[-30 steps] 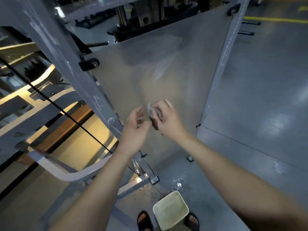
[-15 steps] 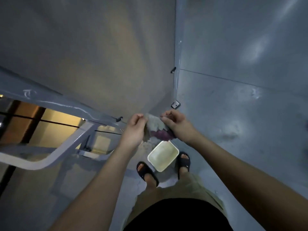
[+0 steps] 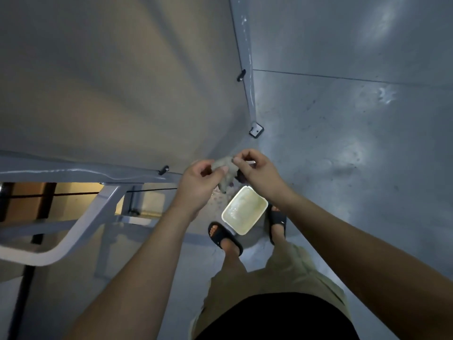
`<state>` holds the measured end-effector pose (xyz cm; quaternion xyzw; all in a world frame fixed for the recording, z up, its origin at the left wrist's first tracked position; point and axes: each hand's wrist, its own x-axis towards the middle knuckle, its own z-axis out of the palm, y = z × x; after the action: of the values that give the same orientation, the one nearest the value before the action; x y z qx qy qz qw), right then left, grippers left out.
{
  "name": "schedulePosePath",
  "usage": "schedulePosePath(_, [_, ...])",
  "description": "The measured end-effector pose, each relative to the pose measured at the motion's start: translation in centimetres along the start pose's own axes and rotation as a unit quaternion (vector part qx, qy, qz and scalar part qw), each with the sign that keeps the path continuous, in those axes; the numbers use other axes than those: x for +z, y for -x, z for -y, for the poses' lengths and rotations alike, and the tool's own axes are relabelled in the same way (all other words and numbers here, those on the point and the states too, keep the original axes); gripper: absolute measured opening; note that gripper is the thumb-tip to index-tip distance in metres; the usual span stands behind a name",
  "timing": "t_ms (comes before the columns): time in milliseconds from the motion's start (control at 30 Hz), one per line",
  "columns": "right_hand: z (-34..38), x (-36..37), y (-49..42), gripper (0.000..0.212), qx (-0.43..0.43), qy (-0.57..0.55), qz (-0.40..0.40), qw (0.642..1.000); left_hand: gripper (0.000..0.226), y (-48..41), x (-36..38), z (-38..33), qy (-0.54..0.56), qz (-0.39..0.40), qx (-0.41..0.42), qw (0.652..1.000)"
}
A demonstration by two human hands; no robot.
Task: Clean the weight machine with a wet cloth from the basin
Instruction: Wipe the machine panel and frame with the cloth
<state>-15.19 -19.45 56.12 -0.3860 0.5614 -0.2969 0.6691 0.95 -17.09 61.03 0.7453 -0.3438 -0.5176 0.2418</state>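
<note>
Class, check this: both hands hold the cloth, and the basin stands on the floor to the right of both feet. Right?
No. The head view shows the basin on the floor between the two feet, not right of them. The left hand and right hand do hold the cloth.

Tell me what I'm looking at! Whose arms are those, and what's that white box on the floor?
The camera sits on a person's head and looks down, so those arms are the person's own. The left hand and the right hand both pinch a crumpled grey cloth. The white box is a basin on the floor, between the person's black sandals. The big grey sheet is a panel of the weight machine.
</note>
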Motion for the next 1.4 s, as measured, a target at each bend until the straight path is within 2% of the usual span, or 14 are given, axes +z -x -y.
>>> schedulePosePath(67, [-1.0,0.2,-0.4,0.026,0.02,-0.026,0.029,0.999,0.01,-1.2,0.5,0.8,0.002,-0.013,0.001,1.0])
schedulePosePath(133, [-2.2,0.5,-1.2,0.025,0.021,-0.042,0.054,0.997,0.013,-2.6,0.9,2.0,-0.012,-0.01,0.006,1.0])
schedulePosePath(200, [-4.1,1.1,-2.5,0.017,0.024,-0.053,0.053,0.997,0.017,-3.9,1.3,3.5,-0.043,0.041,0.001,0.998])
schedulePosePath(333, [-7.7,2.6,-5.3,0.029,0.058,-0.076,0.028,0.995,0.033,-5.9,1.1,5.6,-0.079,0.107,0.001,0.991])
schedulePosePath(467, [-8.9,6.0,-7.6,0.02,0.089,-0.102,0.02,0.991,0.046,-7.5,-0.7,7.2,-0.122,0.069,-0.001,0.99])
schedulePosePath(567, [-7.6,8.8,-9.9,0.022,0.087,-0.112,-0.018,0.99,0.035,-8.1,-2.5,7.9,-0.118,-0.031,-0.03,0.992])
schedulePosePath(667, [-3.7,11.7,-11.6,0.018,-0.002,-0.082,-0.079,0.993,0.023,-7.9,-4.5,8.7,-0.096,-0.125,-0.036,0.987])
schedulePosePath(833, [2.5,16.4,-11.8,0.019,-0.256,-0.01,-0.15,0.955,0.033,-7.5,-7.1,10.2,-0.114,-0.168,-0.039,0.978])
schedulePosePath(900, [0.9,17.5,-12.9,0.012,-0.224,0.017,-0.188,0.956,0.035,-7.4,-7.7,10.3,-0.117,-0.171,-0.038,0.978])
schedulePosePath(1000, [-3.4,17.4,-15.5,0.007,-0.081,-0.004,-0.221,0.972,0.032,-7.1,-8.4,10.6,-0.108,-0.169,-0.043,0.979])
schedulePosePath(1067, [-1.6,17.9,-14.4,0.007,-0.052,0.009,-0.246,0.968,0.031,-7.1,-8.8,10.7,-0.122,-0.16,-0.036,0.979])
schedulePosePath(1200, [4.9,19.5,-9.5,0.015,-0.258,-0.023,-0.252,0.932,0.022,-7.0,-9.4,11.1,-0.138,-0.161,-0.015,0.977])
schedulePosePath(1267, [4.9,19.7,-9.7,0.018,-0.301,-0.005,-0.259,0.918,0.024,-6.9,-9.6,11.0,-0.138,-0.159,-0.022,0.977])
schedulePosePath(1400, [1.9,18.6,-13.8,0.027,-0.07,-0.078,-0.329,0.938,0.031,-6.1,-9.9,10.1,-0.111,-0.165,-0.026,0.98])
